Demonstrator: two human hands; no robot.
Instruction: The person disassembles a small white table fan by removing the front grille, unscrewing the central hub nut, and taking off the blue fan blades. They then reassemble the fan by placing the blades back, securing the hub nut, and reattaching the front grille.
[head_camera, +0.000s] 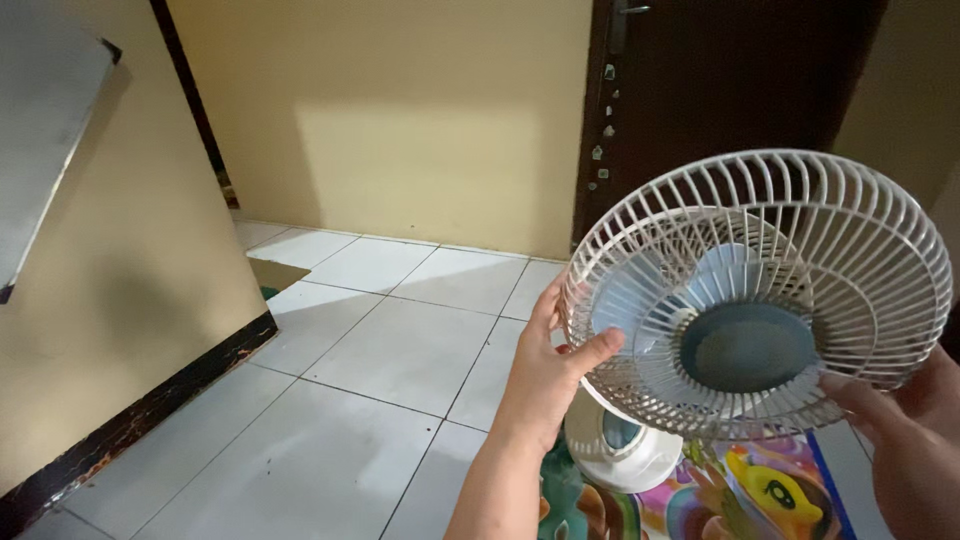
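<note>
A: What is held in the right half of the frame?

B: A white fan guard (757, 292), a round grille of thin ribs with a grey-blue disc at its centre, is held up between both hands. It is tilted so that its open face is turned toward the camera, and pale fan blades (640, 300) are seen through the ribs.

A: How are the hands placed?

B: The left hand (548, 365) is closed on the guard's left rim, with the thumb laid across the ribs and the fingers hidden behind the edge. The right hand (905, 425) is set at the lower right rim, where its fingers are pressed against the grille; the rest of it is cut off by the frame's edge.

A: What is seen below the guard?

B: A white fan base (620, 448) is seen at the lower centre, just under the guard, standing at the edge of a colourful cartoon mat (760, 495).

A: And the surroundings?

B: A floor (380, 350) of pale tiles is spread across the left and centre. A yellow wall (400, 110) is seen at the top, and a dark brown door (720, 70) is placed at the upper right, behind the guard.
</note>
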